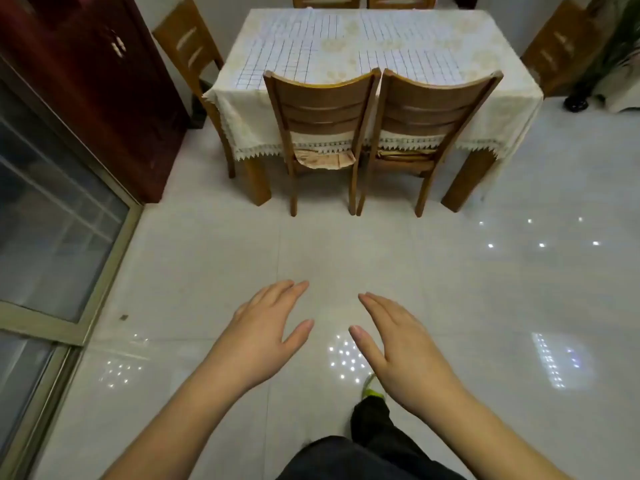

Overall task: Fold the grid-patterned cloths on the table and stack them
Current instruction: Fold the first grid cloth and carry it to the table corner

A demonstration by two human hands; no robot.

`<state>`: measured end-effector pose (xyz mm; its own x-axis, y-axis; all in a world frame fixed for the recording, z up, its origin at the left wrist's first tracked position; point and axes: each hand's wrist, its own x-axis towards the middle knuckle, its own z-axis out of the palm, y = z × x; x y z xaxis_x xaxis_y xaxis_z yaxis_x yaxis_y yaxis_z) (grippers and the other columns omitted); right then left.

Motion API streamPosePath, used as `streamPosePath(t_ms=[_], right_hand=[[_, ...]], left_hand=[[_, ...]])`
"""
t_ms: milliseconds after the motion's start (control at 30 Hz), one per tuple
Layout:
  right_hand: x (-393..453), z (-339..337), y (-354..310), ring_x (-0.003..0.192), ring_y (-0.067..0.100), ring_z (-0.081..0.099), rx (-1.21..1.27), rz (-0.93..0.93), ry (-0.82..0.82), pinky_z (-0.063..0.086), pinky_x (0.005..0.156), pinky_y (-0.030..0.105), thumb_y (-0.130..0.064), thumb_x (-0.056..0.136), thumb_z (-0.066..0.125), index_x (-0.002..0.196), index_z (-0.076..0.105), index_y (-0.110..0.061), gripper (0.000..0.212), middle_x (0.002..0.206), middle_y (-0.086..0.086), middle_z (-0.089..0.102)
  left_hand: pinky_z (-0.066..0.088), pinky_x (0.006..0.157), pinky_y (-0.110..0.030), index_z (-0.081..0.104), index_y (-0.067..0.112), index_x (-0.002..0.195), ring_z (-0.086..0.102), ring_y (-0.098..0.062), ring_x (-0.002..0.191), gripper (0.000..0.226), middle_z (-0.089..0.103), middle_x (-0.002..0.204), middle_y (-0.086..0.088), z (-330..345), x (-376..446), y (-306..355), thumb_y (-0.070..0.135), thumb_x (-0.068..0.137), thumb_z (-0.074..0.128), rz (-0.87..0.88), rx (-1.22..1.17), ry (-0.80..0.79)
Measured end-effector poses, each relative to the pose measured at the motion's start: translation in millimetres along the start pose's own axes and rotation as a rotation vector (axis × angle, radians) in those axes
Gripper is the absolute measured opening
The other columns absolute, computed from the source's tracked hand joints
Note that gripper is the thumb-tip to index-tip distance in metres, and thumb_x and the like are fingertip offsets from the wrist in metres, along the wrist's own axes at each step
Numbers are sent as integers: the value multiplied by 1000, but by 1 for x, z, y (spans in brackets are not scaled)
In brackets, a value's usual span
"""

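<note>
Several white cloths with a dark grid pattern lie flat on the table (353, 53), which has a cream lace-edged cover. One grid cloth (277, 60) is at the front left, another (408, 62) at the front right, and more lie toward the back (301, 26). My left hand (263, 334) and my right hand (398, 344) are held out low over the floor, palms down, fingers apart, holding nothing. Both hands are far from the table.
Two wooden chairs (322, 109) (436, 109) are pushed in at the table's near side, between me and the cloths. More chairs (188, 46) stand at the left, right and far sides. A dark red cabinet (86, 81) and a glass sliding door (52, 220) are on the left. The tiled floor (346, 244) is glossy.
</note>
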<state>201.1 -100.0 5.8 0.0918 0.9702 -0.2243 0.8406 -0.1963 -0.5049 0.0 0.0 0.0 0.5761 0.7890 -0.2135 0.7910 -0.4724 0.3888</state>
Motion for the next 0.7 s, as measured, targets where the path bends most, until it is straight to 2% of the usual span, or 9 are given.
streamPosePath(t_ms=[100,200,367,533,700], right_hand=[[21,-15,24,142,4,20,24,20,12,11,114,19,-78,78,-2,151,22,-31,90,157,-14,24],[47,-38,47,143,5,20,24,15,-1,11,114,21,-70,84,9,152,20,-30,79,157,-13,23],[87,-76,84,144,7,19,-3,18,-32,11,115,21,-63,90,20,152,20,-28,70,158,-10,23],[131,-92,100,144,9,21,-25,-11,-41,15,116,26,-62,94,25,151,21,-31,66,158,-10,24],[181,-102,94,143,10,22,-45,-54,-75,18,116,28,-61,94,30,151,25,-31,64,156,-9,26]], left_hand=[[25,113,-30,20,36,150,24,-7,141,73,27,154,12,1,35,16,69,84,20,-8,-3,6],[25,114,-31,20,35,151,24,-9,142,62,27,155,10,-1,73,31,57,95,36,-30,-2,1],[25,112,-31,21,34,151,25,-11,141,59,28,155,9,-16,123,55,51,97,40,-40,12,12],[26,108,-29,27,37,148,29,-9,139,56,32,152,12,-32,157,62,55,96,36,-25,28,69],[29,112,-36,26,35,148,31,-12,138,66,34,151,9,-41,189,36,62,88,25,-105,2,71]])
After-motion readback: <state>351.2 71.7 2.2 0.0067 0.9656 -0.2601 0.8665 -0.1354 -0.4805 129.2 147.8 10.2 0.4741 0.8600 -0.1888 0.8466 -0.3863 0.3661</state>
